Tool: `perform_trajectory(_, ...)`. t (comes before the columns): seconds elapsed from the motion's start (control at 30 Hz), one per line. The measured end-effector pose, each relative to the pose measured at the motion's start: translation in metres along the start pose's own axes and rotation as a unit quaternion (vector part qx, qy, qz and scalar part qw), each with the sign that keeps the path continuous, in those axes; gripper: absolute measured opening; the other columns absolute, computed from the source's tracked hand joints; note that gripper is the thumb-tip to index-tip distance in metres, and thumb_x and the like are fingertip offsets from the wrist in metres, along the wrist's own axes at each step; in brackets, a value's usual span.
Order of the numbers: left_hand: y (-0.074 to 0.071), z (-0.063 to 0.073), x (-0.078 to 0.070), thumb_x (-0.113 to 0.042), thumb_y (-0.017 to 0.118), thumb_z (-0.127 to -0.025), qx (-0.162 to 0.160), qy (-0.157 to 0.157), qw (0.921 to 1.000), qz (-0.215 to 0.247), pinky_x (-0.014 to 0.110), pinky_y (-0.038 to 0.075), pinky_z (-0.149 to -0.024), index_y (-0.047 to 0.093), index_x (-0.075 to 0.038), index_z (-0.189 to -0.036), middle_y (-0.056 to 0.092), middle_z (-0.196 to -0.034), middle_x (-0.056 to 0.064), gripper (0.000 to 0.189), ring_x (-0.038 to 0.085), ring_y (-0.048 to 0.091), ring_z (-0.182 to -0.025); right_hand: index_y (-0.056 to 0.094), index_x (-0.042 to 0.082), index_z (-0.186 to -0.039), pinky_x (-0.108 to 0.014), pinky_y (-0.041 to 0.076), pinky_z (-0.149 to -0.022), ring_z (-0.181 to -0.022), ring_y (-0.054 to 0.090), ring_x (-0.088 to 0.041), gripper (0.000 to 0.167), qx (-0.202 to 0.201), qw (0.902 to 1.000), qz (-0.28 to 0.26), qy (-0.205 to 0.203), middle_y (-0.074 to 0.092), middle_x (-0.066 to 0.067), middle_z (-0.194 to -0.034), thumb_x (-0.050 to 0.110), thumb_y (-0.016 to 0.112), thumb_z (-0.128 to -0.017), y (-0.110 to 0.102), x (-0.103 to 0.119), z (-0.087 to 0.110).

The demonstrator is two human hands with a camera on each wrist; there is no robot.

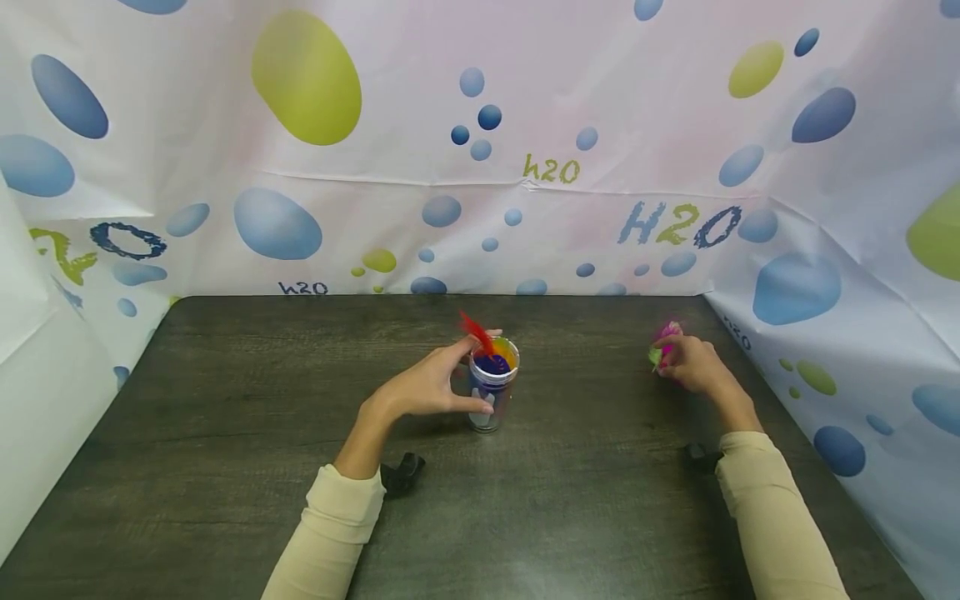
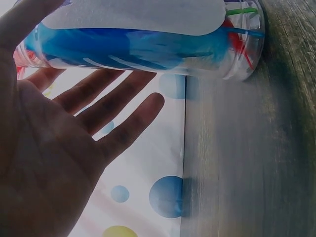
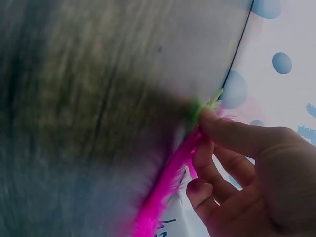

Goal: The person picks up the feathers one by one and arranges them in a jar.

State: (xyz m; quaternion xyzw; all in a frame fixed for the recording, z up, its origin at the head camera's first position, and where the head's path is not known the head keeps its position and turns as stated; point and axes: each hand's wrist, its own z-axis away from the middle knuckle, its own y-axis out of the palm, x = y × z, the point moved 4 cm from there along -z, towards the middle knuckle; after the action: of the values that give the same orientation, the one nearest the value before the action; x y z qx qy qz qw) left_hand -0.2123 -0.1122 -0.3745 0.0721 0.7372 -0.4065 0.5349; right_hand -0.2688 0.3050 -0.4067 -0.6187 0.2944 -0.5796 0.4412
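Note:
A clear jar [image 1: 492, 400] of coloured feathers stands upright on the table, a red feather [image 1: 477, 333] sticking out of its mouth. My left hand [image 1: 431, 383] holds the jar from the left, thumb along its near side and fingers reaching round the far side. In the left wrist view, blue feathers [image 2: 108, 47] show through the jar wall, beside a pale label [image 2: 138, 15]. Over at the right, my right hand [image 1: 693, 364] pinches feathers between thumb and fingers. A bright pink feather [image 3: 165, 182] and a green one [image 3: 194, 114] show there, close over the table.
The dark wood-grain table [image 1: 225, 400] ends at a white backdrop [image 1: 405, 100] printed with blue and green drops, which also rises along both sides. Black wrist straps [image 1: 402, 473] show near both cream sleeves [image 1: 330, 525].

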Motion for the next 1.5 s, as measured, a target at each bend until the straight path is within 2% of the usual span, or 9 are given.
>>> perform_trajectory(0.13,0.000,-0.001,0.000,-0.016,0.085,-0.087,0.001,0.002,1.0000,0.005,0.055,0.048,-0.108,0.029,-0.006,-0.162,0.053,-0.148,0.019,0.094,0.037,0.056,-0.131,0.061,-0.014,-0.123,-0.040,0.054,-0.066,-0.074,0.063,-0.026,0.040,-0.006,0.9996,-0.009,0.025,0.070,-0.017,-0.086,0.000,0.076,-0.088,-0.005,0.001,0.002)
perform_trajectory(0.37,0.000,0.000,0.000,-0.018,0.085,-0.088,0.001,0.001,1.0000,-0.004,0.053,0.045,-0.111,0.029,-0.006,-0.162,0.055,-0.148,0.017,0.093,0.035,0.057,-0.129,0.061,-0.011,-0.128,-0.068,0.050,-0.091,-0.093,0.067,-0.046,0.041,-0.065,0.9970,-0.008,0.040,0.072,-0.028,-0.098,0.001,0.075,-0.091,-0.020,0.012,0.009)
perform_trajectory(0.53,-0.001,0.000,-0.001,-0.019,0.084,-0.088,0.000,0.006,1.0000,-0.002,0.054,0.045,-0.112,0.029,-0.007,-0.162,0.054,-0.148,0.018,0.094,0.036,0.057,-0.129,0.063,-0.010,-0.127,-0.070,0.045,-0.099,-0.100,0.068,-0.050,0.038,-0.123,0.9916,-0.021,0.034,0.072,-0.031,-0.104,0.002,0.076,-0.093,-0.032,0.026,0.012)
perform_trajectory(0.87,-0.002,-0.001,0.000,-0.015,0.086,-0.086,-0.002,0.006,1.0000,-0.001,0.051,0.046,-0.111,0.030,-0.008,-0.162,0.056,-0.146,0.015,0.095,0.033,0.058,-0.127,0.066,-0.009,-0.121,-0.061,0.057,-0.079,-0.090,0.072,-0.048,0.033,-0.191,0.9806,-0.025,-0.037,0.073,-0.030,-0.098,-0.004,0.077,-0.090,-0.046,0.061,0.014)
perform_trajectory(1.03,-0.001,-0.001,0.000,-0.017,0.085,-0.087,0.003,-0.003,1.0000,0.003,0.052,0.047,-0.110,0.032,-0.007,-0.161,0.055,-0.147,0.016,0.091,0.034,0.056,-0.131,0.068,-0.008,-0.121,-0.019,0.054,-0.068,-0.085,0.073,-0.045,0.035,-0.219,0.9732,-0.040,-0.057,0.074,-0.027,-0.095,-0.002,0.080,-0.088,-0.053,0.081,0.017)
perform_trajectory(1.1,-0.001,0.000,0.000,-0.018,0.084,-0.088,0.005,-0.007,1.0000,0.004,0.054,0.048,-0.108,0.033,-0.005,-0.159,0.055,-0.146,0.016,0.089,0.035,0.055,-0.132,0.069,-0.008,-0.121,-0.006,0.044,-0.065,-0.082,0.074,-0.042,0.036,-0.238,0.9678,-0.050,-0.065,0.074,-0.027,-0.094,-0.002,0.081,-0.087,-0.056,0.090,0.019)
perform_trajectory(1.2,-0.001,0.000,-0.001,-0.017,0.084,-0.088,0.005,-0.008,0.9999,0.007,0.054,0.049,-0.108,0.033,-0.004,-0.159,0.055,-0.146,0.016,0.088,0.035,0.055,-0.133,0.071,-0.007,-0.119,0.000,0.040,-0.066,-0.074,0.075,-0.012,0.036,-0.267,0.9574,-0.072,-0.081,0.075,-0.027,-0.093,-0.002,0.083,-0.086,-0.060,0.107,0.022)
perform_trajectory(1.33,0.000,0.000,-0.002,-0.017,0.085,-0.088,0.005,-0.002,1.0000,0.008,0.052,0.050,-0.107,0.035,-0.003,-0.158,0.057,-0.143,0.016,0.087,0.034,0.056,-0.130,0.073,-0.007,-0.115,-0.001,0.043,-0.068,-0.069,0.056,0.023,0.034,-0.296,0.9441,-0.104,-0.102,0.075,-0.027,-0.091,-0.003,0.085,-0.083,-0.064,0.129,0.026)
perform_trajectory(1.5,0.000,0.000,-0.001,-0.016,0.084,-0.088,0.006,-0.001,1.0000,0.005,0.052,0.050,-0.107,0.037,-0.003,-0.156,0.058,-0.141,0.015,0.084,0.033,0.057,-0.130,0.073,-0.008,-0.112,-0.002,0.046,-0.069,-0.068,0.056,0.023,0.033,-0.307,0.9349,-0.138,-0.113,0.075,-0.027,-0.090,-0.004,0.085,-0.082,-0.067,0.154,0.030)
